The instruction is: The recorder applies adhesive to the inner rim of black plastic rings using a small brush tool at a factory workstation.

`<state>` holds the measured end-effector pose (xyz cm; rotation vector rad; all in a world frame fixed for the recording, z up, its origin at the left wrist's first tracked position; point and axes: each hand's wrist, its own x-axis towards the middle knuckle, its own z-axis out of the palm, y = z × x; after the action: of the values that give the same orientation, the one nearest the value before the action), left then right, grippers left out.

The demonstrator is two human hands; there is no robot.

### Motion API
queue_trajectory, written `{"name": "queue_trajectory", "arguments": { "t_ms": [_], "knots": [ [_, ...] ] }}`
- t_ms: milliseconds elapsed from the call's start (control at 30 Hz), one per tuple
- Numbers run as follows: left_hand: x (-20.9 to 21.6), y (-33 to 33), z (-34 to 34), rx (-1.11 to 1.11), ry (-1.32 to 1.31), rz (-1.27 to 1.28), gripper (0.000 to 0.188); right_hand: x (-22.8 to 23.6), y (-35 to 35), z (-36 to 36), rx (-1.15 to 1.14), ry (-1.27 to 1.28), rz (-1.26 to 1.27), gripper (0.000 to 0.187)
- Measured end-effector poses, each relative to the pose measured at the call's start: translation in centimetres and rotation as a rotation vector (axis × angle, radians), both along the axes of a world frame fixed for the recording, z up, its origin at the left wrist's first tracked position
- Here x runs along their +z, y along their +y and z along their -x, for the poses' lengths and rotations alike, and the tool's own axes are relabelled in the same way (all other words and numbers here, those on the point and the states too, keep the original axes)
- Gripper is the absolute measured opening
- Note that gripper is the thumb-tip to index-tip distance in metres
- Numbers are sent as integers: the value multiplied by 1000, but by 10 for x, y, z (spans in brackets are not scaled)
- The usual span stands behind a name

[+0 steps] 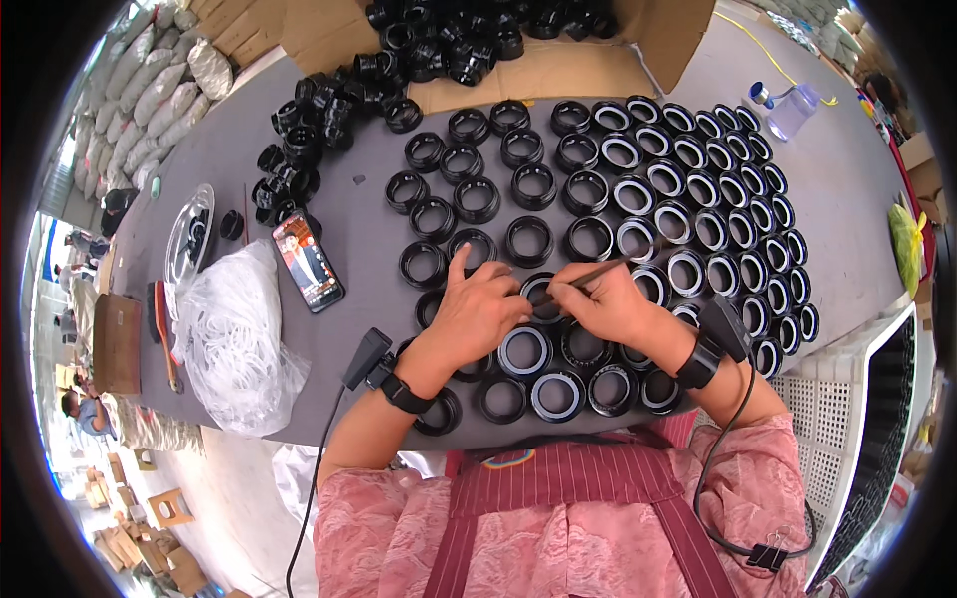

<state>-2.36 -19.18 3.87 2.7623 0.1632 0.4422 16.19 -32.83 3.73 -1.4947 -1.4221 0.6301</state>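
Between my two hands a black plastic ring [544, 309] lies on the grey table, partly hidden by fingers. My left hand [474, 314] has bent fingers, with the tips gripping the left side of that ring and one finger raised. In my right hand [610, 304] is a thin dark pointed stick [596, 271], pinched so that it slants up to the right; the fingertips come close to the ring. A ring with a white insert [524, 339] lies just nearer to me. Many rings stand in rows around both hands, those on the right with white inserts, those on the left mostly plain black.
At left, a clear bag of white rings [239, 349] sits by a phone [307, 261], a brush [162, 334] and a clear tray [181, 244]. Black parts spill from a cardboard box [498, 95]. A bottle [793, 112] stands far right; a white crate [827, 429] is near right.
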Motion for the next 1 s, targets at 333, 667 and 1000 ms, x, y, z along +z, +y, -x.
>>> {"name": "queue_trajectory", "arguments": {
  "t_ms": [333,667,1000],
  "knots": [
    [10,12,-9,-45,92,-5,17,23,-64,-17,-324,463,-134,19],
    [2,23,-46,138,219,19,28,20,-65,-21,-376,550,-85,21],
    [9,19,-60,429,196,-127,22,7,-18,-13,-342,253,-1,19]
  ]
}}
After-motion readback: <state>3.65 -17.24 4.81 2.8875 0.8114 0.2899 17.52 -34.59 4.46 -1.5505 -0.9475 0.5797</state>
